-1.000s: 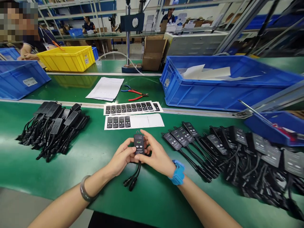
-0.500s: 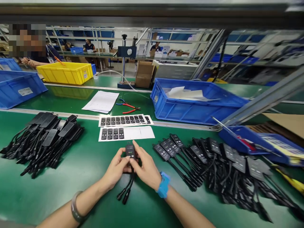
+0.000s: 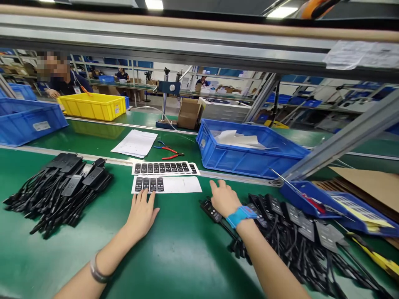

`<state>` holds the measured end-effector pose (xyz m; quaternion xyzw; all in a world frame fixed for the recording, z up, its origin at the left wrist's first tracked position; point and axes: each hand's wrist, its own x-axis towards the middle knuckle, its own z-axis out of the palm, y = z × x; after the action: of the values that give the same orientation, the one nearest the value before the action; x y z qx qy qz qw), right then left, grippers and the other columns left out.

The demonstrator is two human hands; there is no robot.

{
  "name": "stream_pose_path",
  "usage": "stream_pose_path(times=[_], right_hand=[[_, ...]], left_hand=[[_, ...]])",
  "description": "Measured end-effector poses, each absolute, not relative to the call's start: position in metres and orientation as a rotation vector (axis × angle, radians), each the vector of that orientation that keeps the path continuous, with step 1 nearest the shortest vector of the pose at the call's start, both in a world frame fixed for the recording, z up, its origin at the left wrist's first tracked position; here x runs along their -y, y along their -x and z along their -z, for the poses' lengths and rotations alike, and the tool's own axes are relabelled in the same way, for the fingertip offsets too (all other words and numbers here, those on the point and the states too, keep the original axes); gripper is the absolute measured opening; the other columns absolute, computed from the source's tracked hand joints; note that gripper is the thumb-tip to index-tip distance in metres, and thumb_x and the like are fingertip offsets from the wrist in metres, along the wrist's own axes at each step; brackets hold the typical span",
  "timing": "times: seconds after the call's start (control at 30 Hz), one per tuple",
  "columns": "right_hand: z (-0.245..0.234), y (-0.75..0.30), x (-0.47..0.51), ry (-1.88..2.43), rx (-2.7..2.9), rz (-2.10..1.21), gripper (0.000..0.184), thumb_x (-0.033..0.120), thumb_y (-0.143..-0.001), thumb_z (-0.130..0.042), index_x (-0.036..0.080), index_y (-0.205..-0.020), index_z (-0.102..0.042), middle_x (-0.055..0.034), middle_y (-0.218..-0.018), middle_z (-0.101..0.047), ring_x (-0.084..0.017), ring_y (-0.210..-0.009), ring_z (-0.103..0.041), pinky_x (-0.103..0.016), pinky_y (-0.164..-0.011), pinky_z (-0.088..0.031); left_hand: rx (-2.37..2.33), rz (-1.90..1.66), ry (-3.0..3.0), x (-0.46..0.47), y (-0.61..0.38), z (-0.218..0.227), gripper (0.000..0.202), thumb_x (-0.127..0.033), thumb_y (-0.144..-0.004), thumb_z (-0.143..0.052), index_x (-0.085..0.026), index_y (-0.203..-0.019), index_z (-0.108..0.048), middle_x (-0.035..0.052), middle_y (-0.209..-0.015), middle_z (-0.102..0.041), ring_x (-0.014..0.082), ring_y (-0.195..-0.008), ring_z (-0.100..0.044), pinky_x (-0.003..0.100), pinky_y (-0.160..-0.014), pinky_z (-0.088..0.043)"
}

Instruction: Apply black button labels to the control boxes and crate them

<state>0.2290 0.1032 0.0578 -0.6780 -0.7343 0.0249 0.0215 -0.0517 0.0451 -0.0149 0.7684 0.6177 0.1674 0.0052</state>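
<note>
My left hand (image 3: 143,214) lies palm down with its fingers spread. Its fingertips reach the lower edge of a sticker sheet (image 3: 183,184) that carries several black labels. My right hand (image 3: 226,199) is over the left end of a row of labelled black cable modules (image 3: 210,211). Its visible fingers are stretched out and apart, and its thumb is hidden; I see nothing held, though the palm hides what lies under it. A second sticker sheet (image 3: 162,167), full of black labels, lies just behind the first.
Unlabelled black cable modules (image 3: 73,182) are heaped at left, labelled ones (image 3: 293,216) at right. Behind are papers (image 3: 134,143), pliers (image 3: 171,151), a blue bin (image 3: 246,160) and a yellow bin (image 3: 93,106). A slanted metal post (image 3: 343,128) stands at right. A co-worker (image 3: 75,81) is at far left.
Both hands have parted from the module they held in the middle. My left hand moved left to the sticker sheet, my right hand to the labelled modules. The view has tilted up.
</note>
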Motion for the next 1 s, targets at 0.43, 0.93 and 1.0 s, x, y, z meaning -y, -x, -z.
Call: stream_pose_path(times=[0.43, 0.93, 1.0], right_hand=[[0.013, -0.099, -0.173, 1.277, 2.199, -0.437, 0.011, 0.019, -0.084, -0.062, 0.018, -0.092, -0.069, -0.0065, -0.089, -0.061, -0.017, -0.071, -0.058, -0.031, -0.073, -0.049], [-0.026, -0.193, -0.072, 1.246, 1.472, -0.829, 0.033, 0.055, -0.083, -0.060, 0.022, -0.088, -0.059, 0.0006, -0.063, -0.056, -0.016, -0.062, -0.054, -0.026, -0.059, -0.045], [-0.020, -0.194, -0.067, 1.254, 1.442, -0.848, 0.037, 0.058, -0.080, -0.061, 0.022, -0.087, -0.060, -0.0004, -0.065, -0.058, -0.017, -0.062, -0.055, -0.027, -0.060, -0.047]], left_hand=[[-2.074, -0.292, -2.382, -0.046, 0.045, 0.004, 0.049, -0.035, -0.091, -0.053, -0.008, -0.133, -0.052, 0.0237, -0.136, -0.050, 0.0392, -0.128, -0.044, 0.059, -0.106, -0.034], [-3.043, -0.549, -1.509, -0.061, 0.160, -0.066, 0.046, -0.011, -0.092, -0.032, -0.007, -0.138, -0.039, 0.0256, -0.127, -0.049, 0.0360, -0.112, -0.051, 0.048, -0.088, -0.045], [-3.155, -0.546, -1.306, -0.056, 0.184, -0.067, 0.042, -0.009, -0.090, -0.034, -0.002, -0.130, -0.045, 0.0273, -0.116, -0.054, 0.0387, -0.106, -0.054, 0.048, -0.082, -0.047]])
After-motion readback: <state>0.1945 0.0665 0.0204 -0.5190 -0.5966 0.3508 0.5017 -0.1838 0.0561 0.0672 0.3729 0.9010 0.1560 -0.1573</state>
